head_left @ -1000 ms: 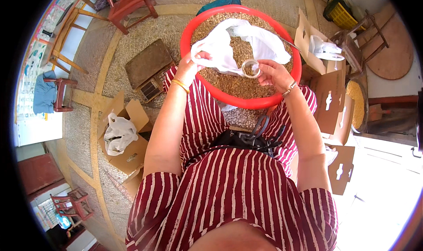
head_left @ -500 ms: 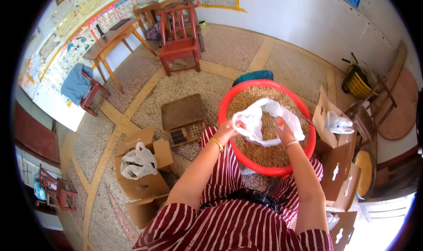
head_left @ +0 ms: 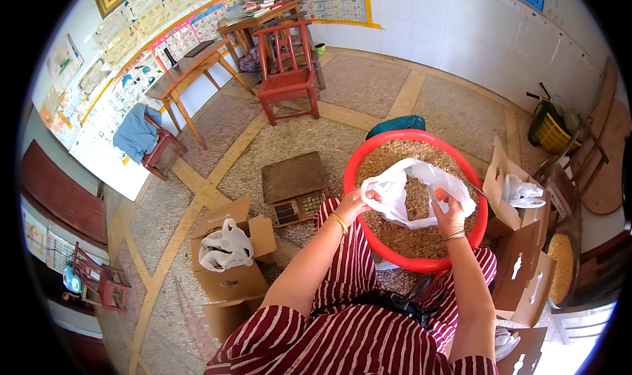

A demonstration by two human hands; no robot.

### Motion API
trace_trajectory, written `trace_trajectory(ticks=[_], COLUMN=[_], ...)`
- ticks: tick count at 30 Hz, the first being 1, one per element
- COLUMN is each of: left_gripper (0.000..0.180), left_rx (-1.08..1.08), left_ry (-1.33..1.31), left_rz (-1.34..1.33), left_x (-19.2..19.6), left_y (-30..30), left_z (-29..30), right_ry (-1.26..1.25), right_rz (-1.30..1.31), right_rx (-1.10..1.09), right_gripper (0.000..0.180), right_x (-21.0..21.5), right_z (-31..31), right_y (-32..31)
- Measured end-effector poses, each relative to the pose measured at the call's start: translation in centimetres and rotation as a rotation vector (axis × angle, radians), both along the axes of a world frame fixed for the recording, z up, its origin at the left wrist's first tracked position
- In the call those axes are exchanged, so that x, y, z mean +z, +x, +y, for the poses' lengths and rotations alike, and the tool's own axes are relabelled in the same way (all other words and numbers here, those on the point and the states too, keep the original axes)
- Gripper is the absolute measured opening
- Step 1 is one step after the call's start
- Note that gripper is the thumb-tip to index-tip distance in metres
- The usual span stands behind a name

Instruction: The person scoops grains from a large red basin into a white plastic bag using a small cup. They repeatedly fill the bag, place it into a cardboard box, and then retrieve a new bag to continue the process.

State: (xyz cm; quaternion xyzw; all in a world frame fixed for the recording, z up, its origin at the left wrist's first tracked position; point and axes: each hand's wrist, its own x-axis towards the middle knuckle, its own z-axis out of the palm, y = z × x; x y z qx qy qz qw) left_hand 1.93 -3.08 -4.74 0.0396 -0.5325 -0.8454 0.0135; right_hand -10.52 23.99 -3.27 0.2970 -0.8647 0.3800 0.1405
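A white plastic bag (head_left: 392, 205) is stretched between my hands with its mouth spread wide, over a round red basin (head_left: 421, 264). Loose tan grain (head_left: 395, 240) fills much of the basin and shows through the bag's opening. My left hand (head_left: 351, 206) is closed on the bag's left edge, and a yellow bangle circles that wrist. On the opposite edge, my right hand (head_left: 450, 216) grips the plastic, its fingers partly inside the mouth. A small orange-red patch shows beside those fingers; I cannot make out what it is.
Left of my knees, an open carton (head_left: 230, 284) holds a white bag (head_left: 226, 247); beyond it sits a platform scale (head_left: 293, 176). Cartons (head_left: 517, 260) stand at my right, near a round tray of yellow grain (head_left: 560, 266). A red chair (head_left: 288, 85) stands ahead.
The whole scene has shifted right and slightly down in the picture. Both hands still hold the bag's edges, and the right hand's fingers have shifted a little on the plastic.
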Motion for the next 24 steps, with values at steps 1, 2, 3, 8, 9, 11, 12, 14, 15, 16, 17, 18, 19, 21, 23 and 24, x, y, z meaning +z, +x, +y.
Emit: trace_trajectory(ticks=[1, 2, 3, 8, 9, 11, 12, 14, 15, 16, 17, 18, 19, 21, 23, 24], left_gripper=[0.063, 0.062, 0.061, 0.063, 0.064, 0.066, 0.066, 0.068, 0.069, 0.069, 0.07, 0.07, 0.071, 0.073, 0.061, 0.055], left_rx=[0.004, 0.01, 0.013, -0.011, -0.019, -0.034, -0.029, -0.024, -0.023, -0.024, -0.024, -0.026, -0.028, -0.036, -0.026, -0.021], left_ry=[-0.001, -0.007, -0.009, 0.009, 0.007, 0.003, 0.004, 0.002, 0.009, 0.015, 0.022, 0.019, 0.016, 0.03, 0.023, 0.02], left_rz=[-0.006, -0.003, 0.0, 0.048, 0.057, 0.076, 0.062, 0.037, 0.042, 0.046, 0.05, 0.043, 0.037, 0.024, 0.041, 0.05], left_x=[0.0, 0.0, 0.0, -0.2, -0.2, -0.1, 0.0, 0.1, 0.1, 0.1, 0.0, 0.0, -0.2, 0.3, 0.0, 0.0], left_y=[0.1, 0.1, 0.1, 0.1, 0.0, 0.0, 0.0, -0.4, -0.2, -0.1, 0.0, -0.1, -0.2, -0.3, -0.4, -0.4], left_z=[0.1, 0.1, 0.2, 0.1, 0.2, 0.2, 0.2, 0.4, 0.3, 0.2, 0.2, 0.2, 0.2, 0.3, 0.3, 0.3], right_ry=[-0.06, -0.12, -0.265, -0.257, -0.12, 0.149, 0.313, 0.622, 0.674, 0.72, 0.765, 0.809, 0.711, 0.717, 0.787, 0.854], right_rz=[-0.138, -0.277, -0.399, -0.926, -0.944, -0.997, -0.85, -0.54, -0.623, -0.576, -0.528, -0.478, -0.443, -0.434, -0.45, -0.47], right_rx=[0.0, 0.0, 0.069, 0.359, 0.386, 0.362, 0.355, 0.33, 0.269, 0.18, 0.091, -0.005, -0.11, -0.033, 0.019, 0.032], right_gripper=[0.043, 0.043, 0.045, 0.044, 0.043, 0.043, 0.045, 0.048, 0.049, 0.047, 0.046, 0.044, 0.039, 0.037, 0.035, 0.033], right_x=[0.1, 0.4, 1.7, -0.4, -1.0, -2.0, -3.2, -6.3, -6.5, -6.8, -7.2, -7.2, -8.4, -9.0, -9.3, -8.6], right_z=[0.1, 0.3, 0.3, 2.4, 2.4, 2.9, 3.0, 3.4, 3.0, 2.5, 2.0, 1.7, 2.0, 2.1, 1.7, 1.1], right_y=[0.4, 0.8, 1.8, 3.6, 3.7, 3.6, 3.2, 1.9, 1.6, 1.7, 1.7, 1.7, 1.8, 1.6, 1.5, 1.8])
